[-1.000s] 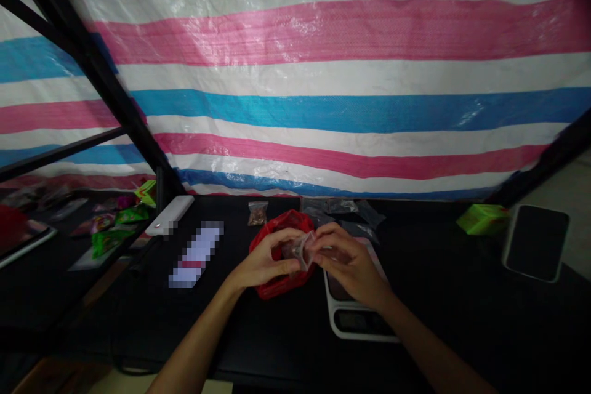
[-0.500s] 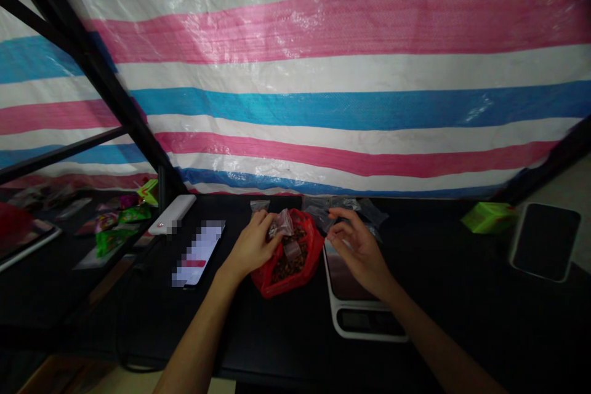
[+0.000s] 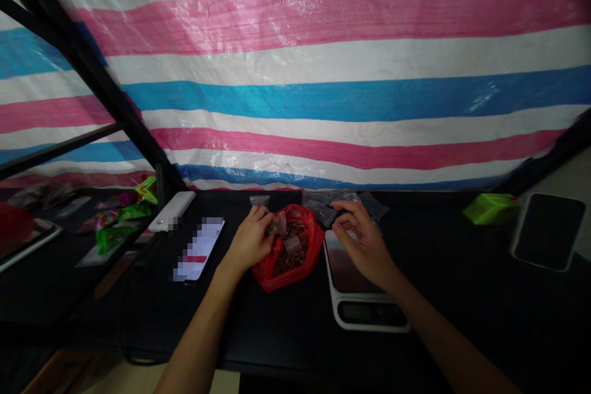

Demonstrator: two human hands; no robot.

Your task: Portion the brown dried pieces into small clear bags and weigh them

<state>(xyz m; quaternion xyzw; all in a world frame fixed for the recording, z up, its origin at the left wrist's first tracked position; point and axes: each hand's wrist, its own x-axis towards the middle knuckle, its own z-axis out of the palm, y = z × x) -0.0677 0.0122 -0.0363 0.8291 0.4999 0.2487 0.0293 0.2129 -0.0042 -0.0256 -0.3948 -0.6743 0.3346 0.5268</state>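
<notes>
- Red bag (image 3: 310, 250) of brown bits lies at frame centre on the tabletop (image 3: 462, 295).
- Left hand (image 3: 252, 239) pinches a small clear pouch (image 3: 278, 223) at the bag's rim.
- Right hand (image 3: 362, 240) hovers open over the scale (image 3: 364, 311).

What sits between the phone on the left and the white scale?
In the head view, the red bag of brown bits lies between the phone and the scale, with the left hand holding a small clear pouch at its rim.
</notes>
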